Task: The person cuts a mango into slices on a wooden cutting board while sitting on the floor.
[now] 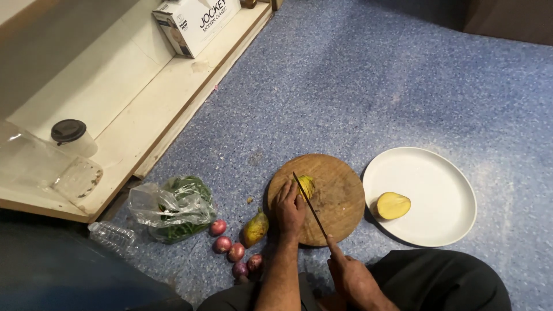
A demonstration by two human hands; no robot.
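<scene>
A round wooden cutting board (337, 198) lies on the blue speckled floor. My left hand (288, 208) presses a yellow-green mango piece (306, 185) onto the board's left side. My right hand (351, 277) grips the handle of a long knife (309, 204), whose blade runs diagonally up to the mango piece beside my left fingers. A cut mango half (393, 205), flesh side up, rests on a white plate (438, 173) to the right of the board. A whole mango (254, 228) lies on the floor left of the board.
Several small red onions (235, 251) lie near my left forearm. A clear plastic bag of green vegetables (175, 208) and a plastic bottle (112, 235) sit further left. A low cream shelf (144, 109) holds a white box (193, 23) and a lidded jar (72, 135).
</scene>
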